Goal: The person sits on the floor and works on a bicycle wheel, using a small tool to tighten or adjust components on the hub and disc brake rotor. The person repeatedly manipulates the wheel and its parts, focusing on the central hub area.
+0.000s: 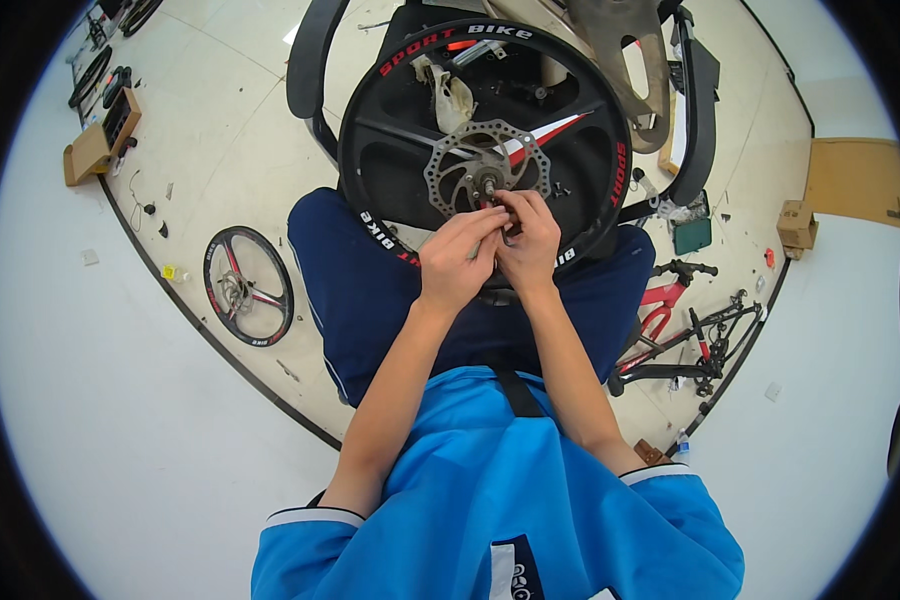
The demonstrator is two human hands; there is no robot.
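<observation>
A black three-spoke bicycle wheel [354,150] lies flat across a black chair seat and the front of my thighs. Its perforated brake disc [446,160] faces up, and the threaded axle [489,185] sticks out of the hub. My left hand [455,262] and my right hand [532,245] meet just on the near side of the axle. Both are closed, thumbs and fingertips pinched together over the disc's near edge. Whatever is between the fingertips is too small and too covered to name. Loose small bolts [562,190] lie on the seat right of the disc.
A crumpled whitish plastic bag [454,102] and a metal tool [478,50] show between the spokes. Chair armrests [313,60] flank the wheel. Another wheel [210,270] lies on the floor at left; a red-and-black bicycle frame [660,365] and cardboard boxes [798,226] are at right.
</observation>
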